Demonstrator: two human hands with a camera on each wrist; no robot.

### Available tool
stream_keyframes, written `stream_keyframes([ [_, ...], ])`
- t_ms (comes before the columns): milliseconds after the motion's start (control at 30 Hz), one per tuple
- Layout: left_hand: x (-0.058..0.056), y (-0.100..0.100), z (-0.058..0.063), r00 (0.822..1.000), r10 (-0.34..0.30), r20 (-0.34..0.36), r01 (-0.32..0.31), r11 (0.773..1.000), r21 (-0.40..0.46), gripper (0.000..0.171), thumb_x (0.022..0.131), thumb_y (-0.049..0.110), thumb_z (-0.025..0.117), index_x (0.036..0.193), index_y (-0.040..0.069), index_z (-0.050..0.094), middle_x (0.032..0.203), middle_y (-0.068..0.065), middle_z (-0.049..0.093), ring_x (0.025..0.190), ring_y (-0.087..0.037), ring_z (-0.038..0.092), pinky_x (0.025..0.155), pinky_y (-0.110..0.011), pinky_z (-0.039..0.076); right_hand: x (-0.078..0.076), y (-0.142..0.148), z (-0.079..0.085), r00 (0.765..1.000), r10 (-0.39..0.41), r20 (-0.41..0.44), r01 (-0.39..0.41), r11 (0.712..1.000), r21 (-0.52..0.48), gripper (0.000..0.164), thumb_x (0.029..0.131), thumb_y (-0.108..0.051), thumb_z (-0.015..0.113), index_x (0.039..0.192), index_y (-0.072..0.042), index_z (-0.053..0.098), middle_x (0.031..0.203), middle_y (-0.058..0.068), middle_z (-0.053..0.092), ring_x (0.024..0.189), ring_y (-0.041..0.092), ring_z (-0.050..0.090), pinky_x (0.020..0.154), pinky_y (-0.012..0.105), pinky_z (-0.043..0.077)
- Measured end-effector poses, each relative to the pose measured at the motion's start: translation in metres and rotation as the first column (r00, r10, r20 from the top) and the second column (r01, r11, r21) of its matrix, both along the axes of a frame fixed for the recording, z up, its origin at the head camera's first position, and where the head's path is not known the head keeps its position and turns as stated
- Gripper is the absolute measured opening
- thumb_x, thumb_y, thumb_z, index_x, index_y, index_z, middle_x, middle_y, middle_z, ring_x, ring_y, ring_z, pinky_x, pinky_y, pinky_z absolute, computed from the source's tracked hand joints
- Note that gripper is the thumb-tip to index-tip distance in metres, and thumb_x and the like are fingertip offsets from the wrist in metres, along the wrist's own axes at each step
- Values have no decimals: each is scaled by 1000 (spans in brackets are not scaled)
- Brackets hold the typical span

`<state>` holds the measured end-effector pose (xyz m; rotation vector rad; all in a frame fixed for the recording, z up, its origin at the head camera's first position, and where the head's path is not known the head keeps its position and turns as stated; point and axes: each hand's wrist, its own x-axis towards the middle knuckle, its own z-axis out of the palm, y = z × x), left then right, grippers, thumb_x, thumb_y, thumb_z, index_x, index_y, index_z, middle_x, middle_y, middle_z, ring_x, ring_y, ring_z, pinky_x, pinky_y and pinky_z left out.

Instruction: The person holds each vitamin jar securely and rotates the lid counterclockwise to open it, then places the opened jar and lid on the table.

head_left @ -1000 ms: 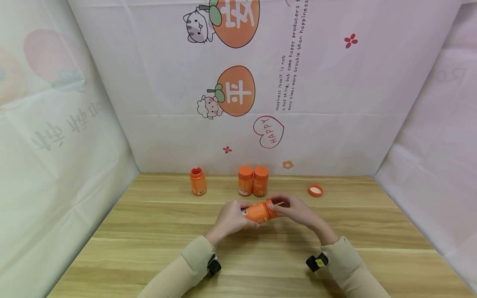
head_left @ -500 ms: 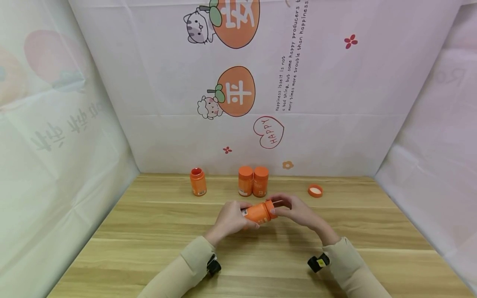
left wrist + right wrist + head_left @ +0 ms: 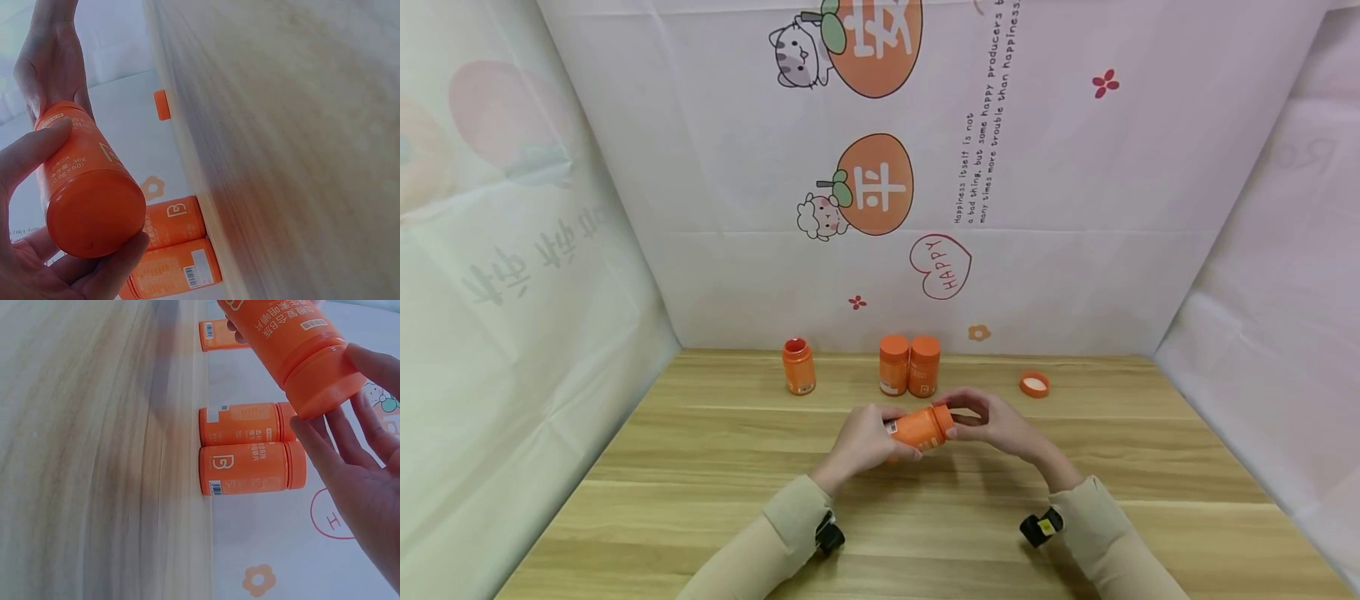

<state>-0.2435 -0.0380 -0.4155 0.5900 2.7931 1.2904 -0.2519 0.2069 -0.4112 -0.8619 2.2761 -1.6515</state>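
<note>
In the head view my left hand (image 3: 863,440) grips the body of an orange bottle (image 3: 917,428), which is tilted above the table. Its printed side and round base (image 3: 97,215) show in the left wrist view. The bottle's orange cap (image 3: 322,381) sits on the neck. Thumb and fingers of my right hand (image 3: 369,481) pinch the cap from either side. From the head, the right hand (image 3: 996,423) stands at the bottle's right end, and its fingers partly hide the cap.
Two capped orange bottles (image 3: 893,365) stand side by side at the table's back. Left of them is an uncapped bottle (image 3: 799,367). A loose orange cap (image 3: 1034,384) lies at the back right, white inside facing up. A white printed sheet (image 3: 737,275) rises behind the wooden table (image 3: 700,467).
The right-hand fingers have shifted slightly around the cap. The cap appears a little closer to the bottle's body than one second ago. The left hand and bottle have hardly moved.
</note>
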Motion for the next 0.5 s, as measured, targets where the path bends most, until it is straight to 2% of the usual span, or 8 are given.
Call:
stream_keyframes([
  [167, 0, 0, -1, 1000, -4, 5, 4, 1000, 9, 50, 57, 31, 88, 103, 18, 74, 88, 6, 69, 76, -10, 57, 70, -30, 47, 1, 0, -1, 1000, 19, -12, -20, 999, -50, 47, 82, -8, 73, 125, -6, 55, 131, 13, 54, 127, 36, 46, 100, 27, 43],
  [300, 0, -1, -1, 1000, -3, 1, 3, 1000, 5, 50, 58, 32, 88, 104, 17, 73, 89, 5, 69, 76, -11, 58, 71, -30, 47, 2, 1, -1, 998, 48, -44, -52, 995, -81, 44, 81, -3, 72, 123, -4, 55, 134, 21, 51, 127, 28, 48, 101, 27, 42],
  [500, -1, 0, 0, 1000, -3, -3, 3, 1000, -3, 49, 58, 32, 88, 103, 17, 73, 89, 5, 69, 76, -11, 57, 70, -30, 46, 2, 1, -2, 997, 67, -42, -71, 992, -106, 43, 81, -1, 71, 121, -2, 55, 138, 29, 44, 127, 18, 49, 102, 27, 41],
])
